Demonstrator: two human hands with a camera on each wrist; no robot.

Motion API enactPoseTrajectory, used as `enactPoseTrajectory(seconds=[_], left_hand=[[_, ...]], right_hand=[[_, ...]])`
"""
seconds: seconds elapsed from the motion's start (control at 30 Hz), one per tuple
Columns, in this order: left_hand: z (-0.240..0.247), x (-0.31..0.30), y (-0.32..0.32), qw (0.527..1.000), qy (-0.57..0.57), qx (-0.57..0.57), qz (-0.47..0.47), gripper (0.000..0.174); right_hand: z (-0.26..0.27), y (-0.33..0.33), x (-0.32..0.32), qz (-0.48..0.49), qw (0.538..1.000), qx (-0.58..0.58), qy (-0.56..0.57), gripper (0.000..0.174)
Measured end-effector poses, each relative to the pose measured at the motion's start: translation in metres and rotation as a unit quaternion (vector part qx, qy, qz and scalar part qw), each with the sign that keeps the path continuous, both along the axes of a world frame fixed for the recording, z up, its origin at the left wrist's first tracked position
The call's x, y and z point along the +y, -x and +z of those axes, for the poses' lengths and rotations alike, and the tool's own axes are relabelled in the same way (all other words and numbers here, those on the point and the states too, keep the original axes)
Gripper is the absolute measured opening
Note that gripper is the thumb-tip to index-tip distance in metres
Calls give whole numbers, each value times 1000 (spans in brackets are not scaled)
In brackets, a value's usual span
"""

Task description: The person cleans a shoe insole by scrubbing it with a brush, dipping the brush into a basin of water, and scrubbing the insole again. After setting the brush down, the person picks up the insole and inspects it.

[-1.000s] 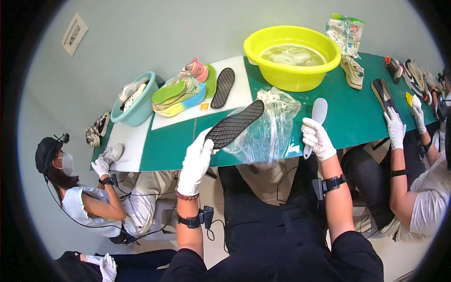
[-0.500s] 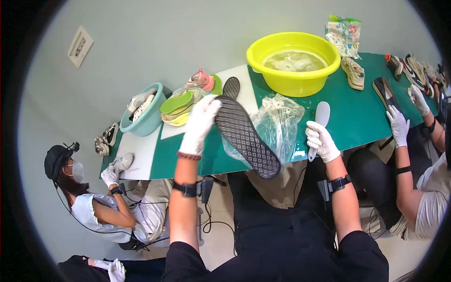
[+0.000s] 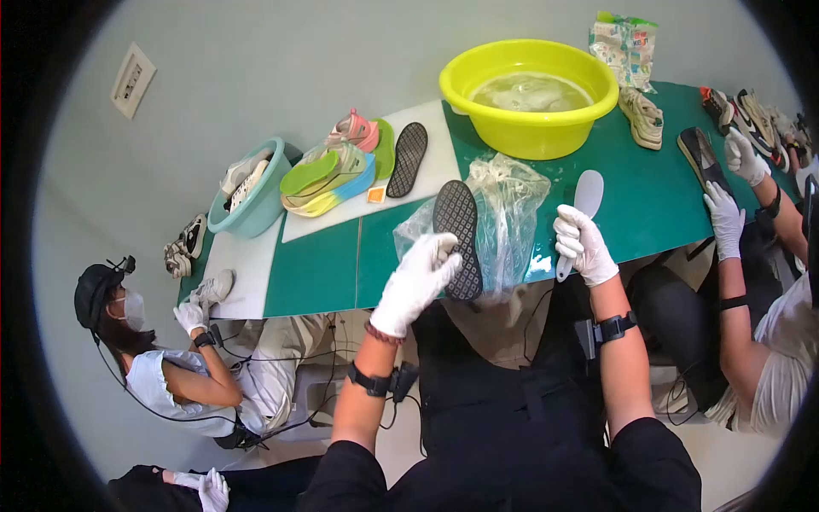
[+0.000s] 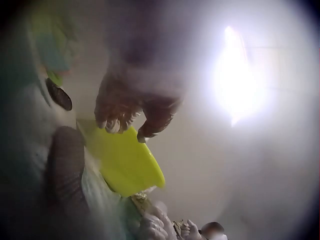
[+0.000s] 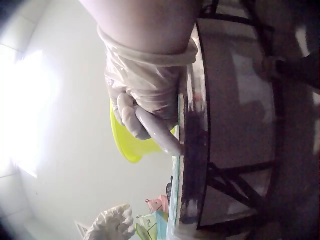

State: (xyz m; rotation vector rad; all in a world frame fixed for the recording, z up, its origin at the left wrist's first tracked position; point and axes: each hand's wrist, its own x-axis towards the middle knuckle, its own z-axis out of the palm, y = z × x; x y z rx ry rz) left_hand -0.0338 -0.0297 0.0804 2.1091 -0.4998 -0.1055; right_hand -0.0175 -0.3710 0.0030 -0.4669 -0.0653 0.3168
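Observation:
A dark shoe (image 3: pixel 458 230) lies sole up on the clear plastic bag (image 3: pixel 512 213), its patterned tread showing. My gloved left hand (image 3: pixel 416 286) is beside it; in the left wrist view this hand (image 4: pixel 137 102) hangs above the shoe (image 4: pixel 67 162), fingers loosely bent and apart from it. My gloved right hand (image 3: pixel 583 245) grips the handle of a light grey brush (image 3: pixel 589 193) with an oval head, near the table's front edge. The right wrist view shows the handle end (image 5: pixel 159 132) sticking out below the curled fingers; the bristles are hidden.
A yellow basin (image 3: pixel 529 128) of sudsy water stands behind the bag. Another dark sole-up shoe (image 3: pixel 408 160) and colourful footwear (image 3: pixel 328 183) lie on a white board. A blue basin (image 3: pixel 256 200) holds shoes. People handle shoes on both sides.
My left hand has swung the dark shoe round, laid it sole up on the plastic bag and let go. My right hand keeps its grip on the brush.

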Motion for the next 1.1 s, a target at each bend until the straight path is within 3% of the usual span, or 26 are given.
enactPoseTrajectory(seconds=[0.1, 0.23, 0.43, 0.57, 0.6, 0.7, 0.83, 0.97, 1.1], left_hand=[[-8, -3, 42, 990, -73, -113, 27, 42], [-16, -5, 72, 990, -27, -117, 72, 41], [-62, 9, 88, 976, 162, 46, 135, 31], [-80, 22, 95, 938, 238, 237, 84, 48], [-71, 13, 97, 943, 214, 238, 95, 59], [-73, 3, 88, 923, 255, 278, 70, 60], [-65, -16, 77, 928, 248, 251, 117, 60], [-58, -29, 73, 925, 235, 238, 179, 44], [-43, -28, 76, 960, 144, 101, 220, 38]], right_hand=[[5, 3, 2, -8, 1000, 10, 6, 31], [-2, -2, -2, 9, 1000, -10, -1, 28], [4, 5, 0, -17, 1000, 11, 4, 30], [3, 2, 1, -15, 1000, 21, -5, 31], [3, 1, 0, -14, 1000, 25, -1, 32], [4, 2, 2, -20, 999, 23, 13, 32], [2, 4, 2, -38, 999, 18, 4, 32], [7, 6, 3, -30, 999, 9, 3, 34], [4, 5, 3, -40, 999, 0, 13, 33]])
